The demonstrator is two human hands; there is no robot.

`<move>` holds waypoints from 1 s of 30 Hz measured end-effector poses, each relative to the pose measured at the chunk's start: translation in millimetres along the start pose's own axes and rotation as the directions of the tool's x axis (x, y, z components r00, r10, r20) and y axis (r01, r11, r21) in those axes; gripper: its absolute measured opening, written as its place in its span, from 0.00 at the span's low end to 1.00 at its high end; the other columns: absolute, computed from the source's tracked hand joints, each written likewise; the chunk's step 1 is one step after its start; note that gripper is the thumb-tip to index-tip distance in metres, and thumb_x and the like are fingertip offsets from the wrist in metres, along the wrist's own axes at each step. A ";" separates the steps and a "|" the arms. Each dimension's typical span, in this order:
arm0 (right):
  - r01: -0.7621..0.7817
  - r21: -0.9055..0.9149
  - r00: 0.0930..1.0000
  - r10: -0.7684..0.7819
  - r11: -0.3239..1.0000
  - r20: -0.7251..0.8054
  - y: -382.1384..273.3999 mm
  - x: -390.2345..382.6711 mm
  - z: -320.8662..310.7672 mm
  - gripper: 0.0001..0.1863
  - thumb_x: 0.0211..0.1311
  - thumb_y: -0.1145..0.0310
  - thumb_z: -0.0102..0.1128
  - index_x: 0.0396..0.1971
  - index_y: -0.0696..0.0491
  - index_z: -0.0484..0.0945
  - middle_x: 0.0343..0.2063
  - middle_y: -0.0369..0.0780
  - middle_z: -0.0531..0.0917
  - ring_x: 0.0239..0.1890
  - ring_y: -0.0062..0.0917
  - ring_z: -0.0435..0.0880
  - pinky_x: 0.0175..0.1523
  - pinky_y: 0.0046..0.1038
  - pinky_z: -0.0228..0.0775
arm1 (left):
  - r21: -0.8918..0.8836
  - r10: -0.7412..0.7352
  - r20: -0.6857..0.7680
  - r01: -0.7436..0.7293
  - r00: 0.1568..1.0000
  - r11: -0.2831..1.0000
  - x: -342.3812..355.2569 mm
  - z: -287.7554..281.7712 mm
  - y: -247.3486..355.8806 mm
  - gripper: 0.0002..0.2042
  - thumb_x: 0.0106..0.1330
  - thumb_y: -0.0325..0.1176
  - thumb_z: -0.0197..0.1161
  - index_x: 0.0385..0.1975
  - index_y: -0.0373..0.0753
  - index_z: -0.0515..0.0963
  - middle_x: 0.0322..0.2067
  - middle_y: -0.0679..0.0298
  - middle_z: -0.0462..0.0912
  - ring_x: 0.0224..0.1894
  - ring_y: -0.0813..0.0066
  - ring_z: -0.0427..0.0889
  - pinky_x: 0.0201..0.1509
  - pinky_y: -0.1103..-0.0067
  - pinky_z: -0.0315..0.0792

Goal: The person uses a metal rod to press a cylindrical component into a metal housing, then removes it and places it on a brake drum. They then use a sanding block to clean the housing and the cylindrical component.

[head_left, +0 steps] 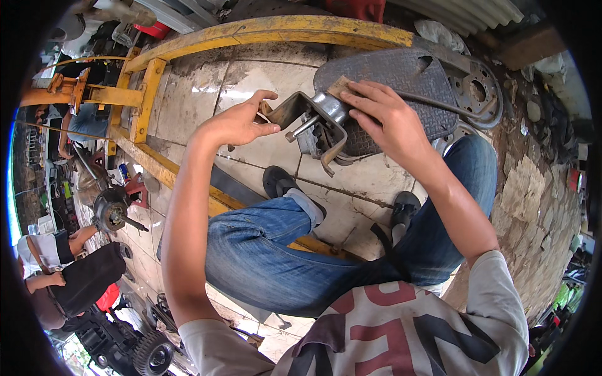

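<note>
A bent metal bracket with a shiny metal cylinder and a long bolt is between my hands, over a dark textured plate. My left hand is at the bracket's left end, which lies between its thumb and fingers. My right hand has its fingers bent over a small tan sheet against the cylinder's upper right side. What the sheet is made of cannot be made out. A hooked metal arm hangs from the bracket's near side.
The dark plate lies on the tiled floor beside a metal wheel rim. A yellow steel frame runs behind and to the left, passing under my legs. At far left another person sits near a wheel hub.
</note>
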State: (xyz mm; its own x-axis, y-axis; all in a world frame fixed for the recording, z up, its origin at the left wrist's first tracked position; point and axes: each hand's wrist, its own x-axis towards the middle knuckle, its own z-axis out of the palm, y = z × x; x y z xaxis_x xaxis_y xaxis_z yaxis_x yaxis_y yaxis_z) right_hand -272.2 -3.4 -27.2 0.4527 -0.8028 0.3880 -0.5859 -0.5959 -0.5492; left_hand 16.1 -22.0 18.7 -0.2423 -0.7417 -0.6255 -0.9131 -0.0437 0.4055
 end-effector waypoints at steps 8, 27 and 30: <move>0.023 0.029 1.000 -0.023 0.999 -0.017 2.3 1.5 -0.7 0.16 0.57 0.69 0.63 0.47 0.49 0.82 0.51 0.39 0.80 0.55 0.35 0.75 0.55 0.34 0.73 | 0.170 -0.041 -0.111 0.060 0.993 0.984 -11.5 -14.4 -10.6 0.20 0.66 0.44 0.60 0.50 0.36 0.71 0.43 0.49 0.81 0.48 0.57 0.80 0.52 0.67 0.72; 0.053 0.076 0.999 -0.053 0.996 0.001 -3.7 0.2 3.0 0.18 0.53 0.70 0.65 0.47 0.48 0.82 0.52 0.38 0.79 0.54 0.34 0.75 0.54 0.33 0.74 | 0.345 0.044 0.077 -0.068 0.996 0.936 -41.6 4.9 45.1 0.24 0.65 0.42 0.61 0.58 0.39 0.70 0.37 0.48 0.84 0.42 0.53 0.83 0.46 0.66 0.74; 0.041 0.094 0.999 -0.043 0.995 0.019 -0.7 -0.2 1.7 0.18 0.54 0.70 0.65 0.47 0.48 0.82 0.52 0.38 0.79 0.53 0.34 0.75 0.54 0.33 0.74 | 0.352 0.008 0.154 -0.063 0.988 0.934 -28.8 9.9 53.4 0.23 0.66 0.44 0.58 0.57 0.39 0.69 0.38 0.45 0.82 0.44 0.48 0.81 0.46 0.63 0.73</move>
State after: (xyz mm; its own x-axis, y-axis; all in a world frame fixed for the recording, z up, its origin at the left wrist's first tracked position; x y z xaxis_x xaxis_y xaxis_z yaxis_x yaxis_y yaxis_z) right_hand -270.8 -2.7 -28.1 0.4902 -0.7761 0.3967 -0.5014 -0.6234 -0.6000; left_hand -28.9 3.7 51.8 -0.2974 -0.6299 -0.7175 -0.9530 0.2416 0.1830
